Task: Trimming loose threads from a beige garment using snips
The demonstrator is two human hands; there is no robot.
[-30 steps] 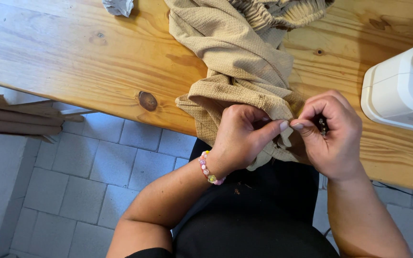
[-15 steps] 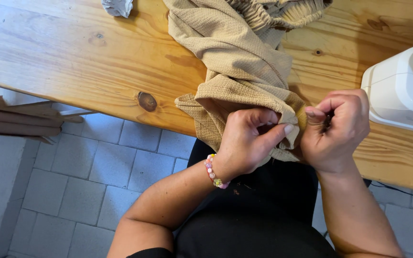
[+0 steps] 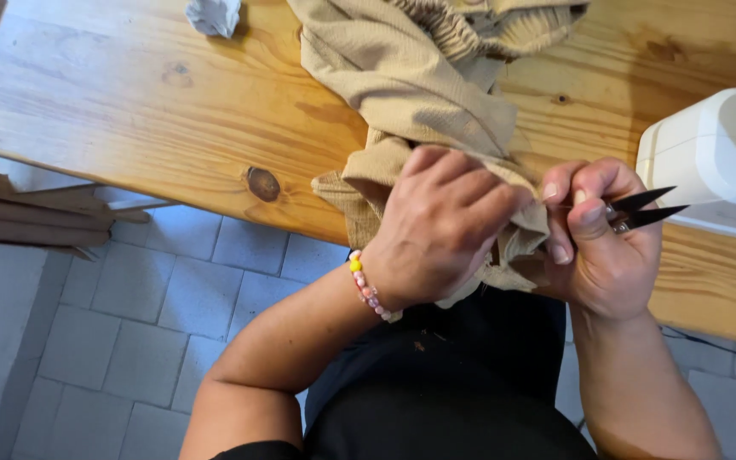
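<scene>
1. Across the frame's top, a knotty pine wooden table [image 3: 138, 111] is carrying a rumpled beige waffle-textured garment [image 3: 419, 77], its lower edge spilling over the near edge.
2. At far right, a white sewing machine [image 3: 709, 158] is sitting on the table.
3. Left hand [image 3: 440, 230] is clamping down on the garment's hanging edge.
4. Right hand [image 3: 602, 243] is closing around small black thread snips [image 3: 645, 209], blades pointing right, slightly apart.
5. On the left wrist, a pink beaded bracelet [image 3: 368, 290] is showing.

A crumpled beige cloth [image 3: 423, 81] is draped over the table edge; black snips [image 3: 645, 209] are pointed toward two o'clock.
</scene>
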